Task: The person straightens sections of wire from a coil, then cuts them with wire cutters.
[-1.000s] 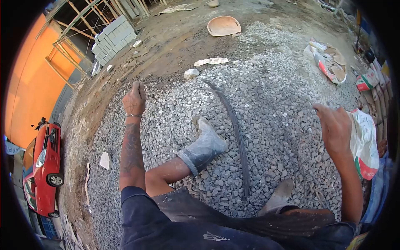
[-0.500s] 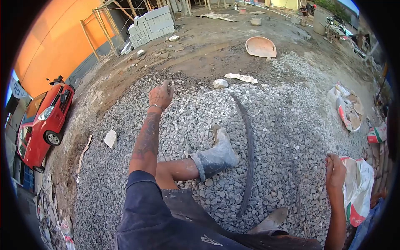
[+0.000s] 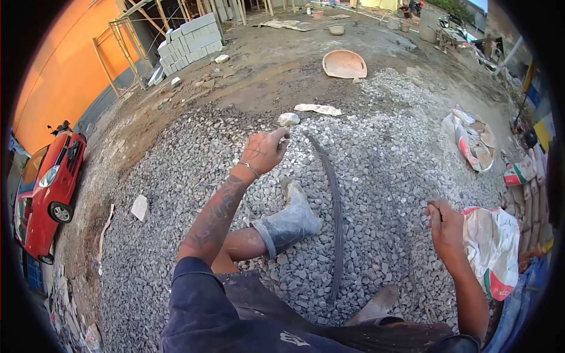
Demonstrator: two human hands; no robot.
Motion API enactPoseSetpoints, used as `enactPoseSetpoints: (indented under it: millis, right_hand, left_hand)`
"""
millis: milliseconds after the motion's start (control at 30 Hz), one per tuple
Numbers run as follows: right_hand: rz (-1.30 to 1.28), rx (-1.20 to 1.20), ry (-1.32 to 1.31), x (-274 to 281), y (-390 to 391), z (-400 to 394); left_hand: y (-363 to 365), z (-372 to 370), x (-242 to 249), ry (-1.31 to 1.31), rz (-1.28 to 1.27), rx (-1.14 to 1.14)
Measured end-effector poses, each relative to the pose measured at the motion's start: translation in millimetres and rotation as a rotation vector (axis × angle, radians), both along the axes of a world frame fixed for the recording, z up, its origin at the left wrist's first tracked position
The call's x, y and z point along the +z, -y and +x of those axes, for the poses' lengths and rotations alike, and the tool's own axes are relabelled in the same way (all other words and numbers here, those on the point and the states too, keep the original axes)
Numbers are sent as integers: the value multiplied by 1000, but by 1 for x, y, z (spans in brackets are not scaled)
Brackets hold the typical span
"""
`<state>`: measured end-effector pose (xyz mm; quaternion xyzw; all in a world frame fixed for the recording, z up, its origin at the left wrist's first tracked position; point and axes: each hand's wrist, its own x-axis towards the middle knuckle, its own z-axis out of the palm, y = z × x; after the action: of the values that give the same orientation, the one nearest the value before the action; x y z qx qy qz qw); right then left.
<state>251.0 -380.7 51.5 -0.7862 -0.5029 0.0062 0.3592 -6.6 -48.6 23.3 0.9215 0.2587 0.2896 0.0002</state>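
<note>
I stand on a pile of grey gravel (image 3: 194,176). A long dark bundle of thin steel rods (image 3: 335,200) lies curved across it, between my feet. My left hand (image 3: 265,150) is held out over the gravel near the bundle's far end, fingers pinched shut on what looks like a thin wire. My right hand (image 3: 445,223) is a closed fist low on the right, next to a white sack (image 3: 497,247), and seems to grip the same faint strand. My left foot wears a grey boot (image 3: 291,220).
A red car (image 3: 44,194) is parked at the left below an orange wall. Stacked grey blocks (image 3: 188,35) and a round pan (image 3: 344,63) lie beyond the gravel. Torn cement bags (image 3: 471,138) and stacked sacks (image 3: 527,176) line the right side.
My left hand has swung right, from the gravel's left part to the bundle's far end. My right hand dropped lower than a second ago and stays closed. The view shifted.
</note>
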Motion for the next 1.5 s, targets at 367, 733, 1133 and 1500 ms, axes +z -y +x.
enactPoseSetpoints:
  millis: [367, 733, 1133, 1500]
  right_hand:
    - [-585, 599, 298, -6, -44, -57]
    - [-409, 221, -868, 11, -29, -39]
    - [-467, 124, -1126, -4, -1, 0]
    - [-211, 502, -427, 72, 28, -16]
  left_hand:
    - [18, 45, 16, 164, 134, 35]
    - [-29, 19, 24, 340, 221, 271]
    - [-50, 5, 32, 315, 338, 185]
    - [-67, -27, 21, 236, 289, 245]
